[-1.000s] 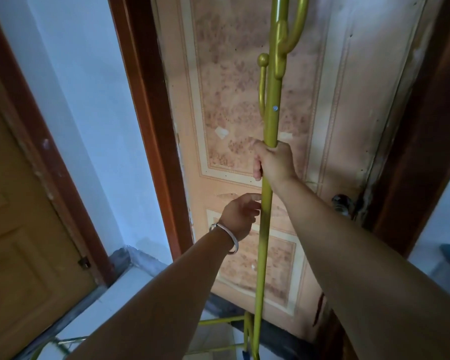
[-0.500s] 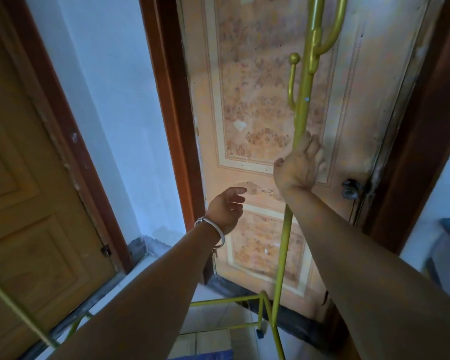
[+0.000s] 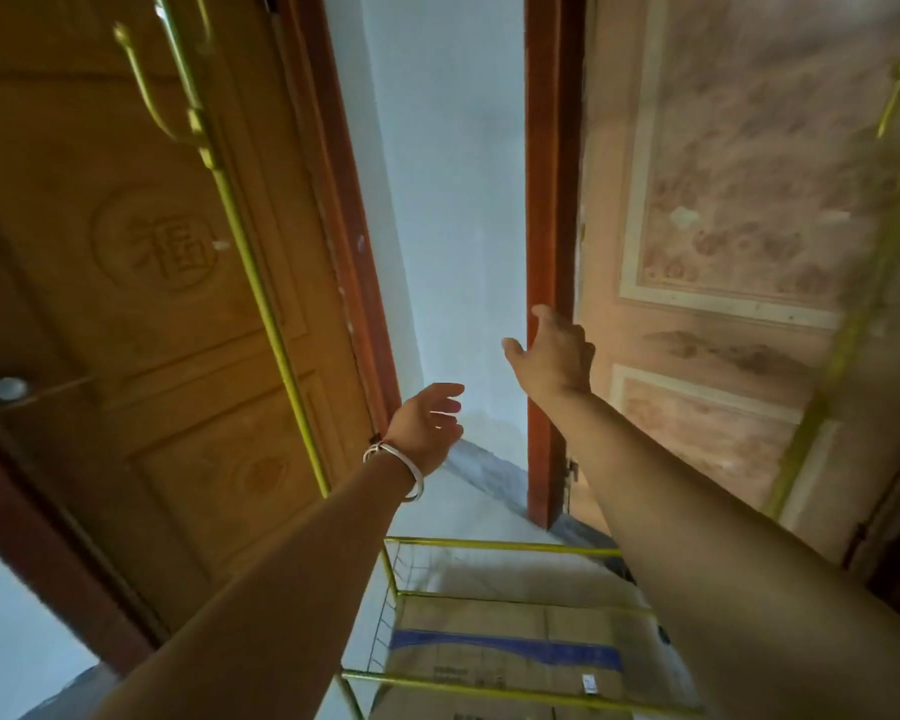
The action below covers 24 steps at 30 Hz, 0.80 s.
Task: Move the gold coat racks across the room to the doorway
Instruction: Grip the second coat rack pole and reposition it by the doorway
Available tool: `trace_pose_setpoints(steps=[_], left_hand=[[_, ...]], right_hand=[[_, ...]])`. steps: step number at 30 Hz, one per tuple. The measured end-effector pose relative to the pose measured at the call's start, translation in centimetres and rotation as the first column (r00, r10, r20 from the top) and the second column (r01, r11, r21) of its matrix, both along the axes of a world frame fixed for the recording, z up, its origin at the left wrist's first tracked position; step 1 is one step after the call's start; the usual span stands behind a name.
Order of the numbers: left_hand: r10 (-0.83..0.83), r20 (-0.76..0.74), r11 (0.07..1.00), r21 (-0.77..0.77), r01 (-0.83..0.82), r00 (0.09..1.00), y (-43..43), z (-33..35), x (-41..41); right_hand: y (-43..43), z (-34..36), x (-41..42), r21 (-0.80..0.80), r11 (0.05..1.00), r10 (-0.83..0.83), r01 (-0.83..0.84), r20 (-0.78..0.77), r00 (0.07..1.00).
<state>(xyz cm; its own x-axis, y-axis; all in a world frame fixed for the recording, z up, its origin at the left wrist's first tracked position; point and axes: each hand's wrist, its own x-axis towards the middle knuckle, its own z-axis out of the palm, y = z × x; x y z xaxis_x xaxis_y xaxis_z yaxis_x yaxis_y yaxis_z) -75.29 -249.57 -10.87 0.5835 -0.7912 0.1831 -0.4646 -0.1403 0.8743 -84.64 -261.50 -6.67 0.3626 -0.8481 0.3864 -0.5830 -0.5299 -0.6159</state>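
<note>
Gold tubing fills both sides of the head view: one coat rack pole (image 3: 261,298) slants up the left in front of a carved wooden door (image 3: 126,314), with a curved hook (image 3: 144,90) near its top, and a second, blurred pole (image 3: 853,324) rises at the right edge before a worn pink panelled door (image 3: 723,226). Low in the near middle, gold base rails (image 3: 500,547) frame a cardboard box (image 3: 505,657) with a blue stripe. Both arms reach forward between the poles. The left hand (image 3: 430,423), a silver bangle (image 3: 396,462) on its wrist, is open with loosely curled fingers and holds nothing. The right hand (image 3: 554,356) is also spread and empty, raised before a red-brown door frame (image 3: 544,200); whether it touches the frame I cannot tell. Pale blue wall (image 3: 448,200) lies far between the doors.
</note>
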Motion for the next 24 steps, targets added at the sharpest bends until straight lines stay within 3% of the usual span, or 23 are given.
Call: trace_pose_setpoints(steps=[13, 21, 24], left_hand=[[0.245, 0.07, 0.961, 0.117, -0.252, 0.967, 5.6, 0.7, 17.1], [0.418, -0.023, 0.899, 0.154, -0.41, 0.908, 3.7, -1.1, 25.4], [0.458, 0.026, 0.867, 0.206, -0.453, 0.888, 2.4, -0.9, 28.2]], right_hand=[[4.6, 0.5, 19.0, 0.198, 0.884, 0.416, -0.423, 0.076, 0.906], [4.1, -0.7, 28.5, 0.316, 0.754, 0.601, -0.576, 0.022, 0.799], [3.8, -0.8, 31.6, 0.33, 0.739, 0.622, -0.587, -0.001, 0.783]])
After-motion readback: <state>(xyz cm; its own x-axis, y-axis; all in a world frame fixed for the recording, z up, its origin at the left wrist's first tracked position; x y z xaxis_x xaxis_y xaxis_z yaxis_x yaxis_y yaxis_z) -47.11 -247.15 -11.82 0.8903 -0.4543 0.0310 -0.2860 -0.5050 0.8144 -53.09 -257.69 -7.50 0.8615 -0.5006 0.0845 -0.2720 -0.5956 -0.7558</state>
